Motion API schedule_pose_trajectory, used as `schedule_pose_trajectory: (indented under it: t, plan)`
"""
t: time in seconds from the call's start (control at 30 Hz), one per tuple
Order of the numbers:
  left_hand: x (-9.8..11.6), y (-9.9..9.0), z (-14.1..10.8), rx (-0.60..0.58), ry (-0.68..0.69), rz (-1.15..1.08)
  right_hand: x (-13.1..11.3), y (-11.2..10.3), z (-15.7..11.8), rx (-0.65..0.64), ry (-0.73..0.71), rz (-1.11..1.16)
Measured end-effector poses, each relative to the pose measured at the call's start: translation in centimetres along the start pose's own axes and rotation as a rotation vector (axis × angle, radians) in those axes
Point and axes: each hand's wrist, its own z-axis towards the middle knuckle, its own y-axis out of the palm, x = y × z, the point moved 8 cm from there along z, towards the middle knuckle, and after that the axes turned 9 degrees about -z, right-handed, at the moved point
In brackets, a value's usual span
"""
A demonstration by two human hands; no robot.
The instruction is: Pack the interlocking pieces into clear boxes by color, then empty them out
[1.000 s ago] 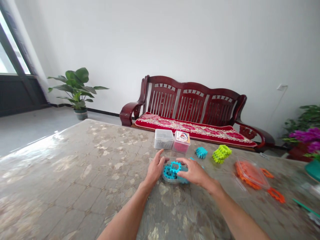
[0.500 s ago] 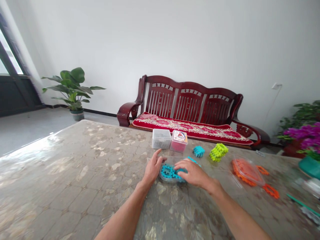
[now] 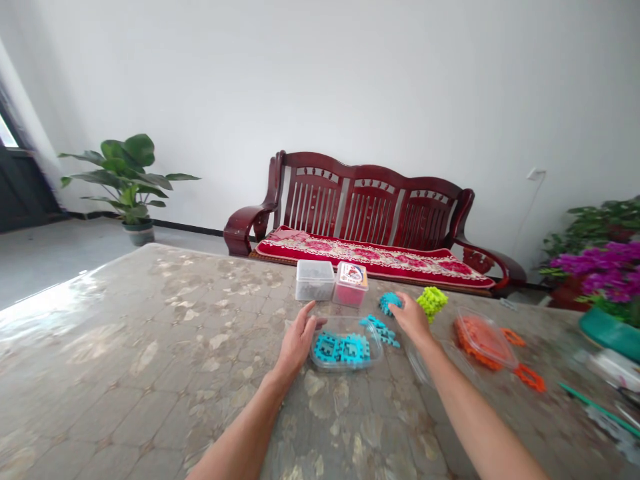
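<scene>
A clear plastic container (image 3: 376, 360) with blue toothed pieces (image 3: 353, 349) in it stands on the table in front of me. My left hand (image 3: 299, 333) rests at its left side, fingers apart. More blue pieces (image 3: 383, 331) lie just beyond its right edge. Farther back, my right hand (image 3: 413, 315) has its fingers round the right side of a round blue cluster (image 3: 389, 304), which sits on the table. A yellow-green block cluster (image 3: 432, 303) stands right behind that hand.
A clear box (image 3: 315, 281) and a pink-filled box (image 3: 351, 285) stand at the back. To the right are an orange-filled container (image 3: 485, 339), loose orange pieces (image 3: 530, 378), a flower pot (image 3: 607, 333) and a clear lid under my right forearm.
My right hand has left the clear container and moved back and right to the round blue cluster. My left hand stays at the container. The view has shifted slightly.
</scene>
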Motion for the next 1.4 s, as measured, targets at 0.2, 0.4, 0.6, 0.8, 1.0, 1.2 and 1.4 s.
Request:
schedule_pose_trajectory:
  t: [0.2,0.4,0.6,0.8,1.0,1.2,1.4]
  plan:
    - [0.3,0.1,-0.1,0.005,-0.012,0.008,0.5,0.4,0.9,-0.059,0.065,-0.239]
    - [0.3,0.0,-0.1,0.000,0.001,0.026,0.7,1.4,1.5,-0.172,0.103,-0.337]
    - [0.3,0.1,0.0,0.002,0.001,0.024,1.0,0.9,0.8,-0.134,0.109,-0.301]
    - [0.0,0.0,0.0,0.003,0.008,0.015,1.2,-0.9,0.0,-0.034,0.105,-0.138]
    - [0.0,0.1,0.1,-0.011,0.029,0.050,-4.3,-2.0,-3.9,-0.083,-0.218,0.410]
    - [0.1,0.2,0.1,-0.015,0.021,0.050,-11.0,-1.2,-9.1,-0.262,-0.455,0.437]
    - [-0.2,0.1,0.4,0.005,0.059,0.051,-12.7,1.0,-9.6,-0.332,-0.525,0.418]
